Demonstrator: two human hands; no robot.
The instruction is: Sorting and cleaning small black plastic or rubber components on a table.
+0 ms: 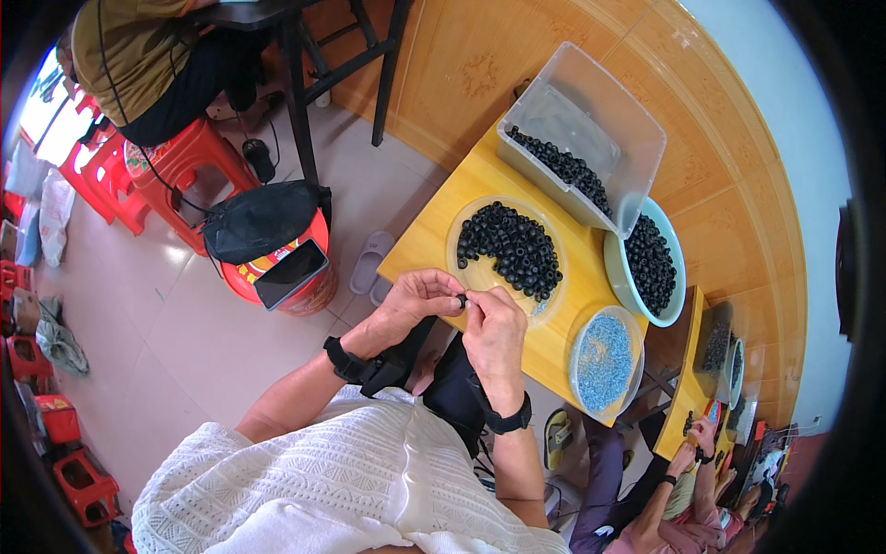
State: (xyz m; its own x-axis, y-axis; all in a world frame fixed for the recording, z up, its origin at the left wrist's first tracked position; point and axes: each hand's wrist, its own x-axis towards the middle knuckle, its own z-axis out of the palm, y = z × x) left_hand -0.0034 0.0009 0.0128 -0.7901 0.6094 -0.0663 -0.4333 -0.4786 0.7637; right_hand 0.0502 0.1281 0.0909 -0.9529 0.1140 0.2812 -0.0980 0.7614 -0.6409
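L fingers (446,304) & R fingers (474,317) pinched, tips v. close; forearms (300,392) angled inward.

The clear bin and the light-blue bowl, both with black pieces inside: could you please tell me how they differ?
The clear bin is rectangular, whereas the light-blue bowl is round. The bin is colourless and see-through; the bowl is tinted. In the bin, black pieces leave much of the inside bare; in the bowl, they cover most of it. Both are open-topped.

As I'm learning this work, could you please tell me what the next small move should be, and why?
Perhaps steady the black piece in the left hand while the right hand works on it, since both hands meet at it.
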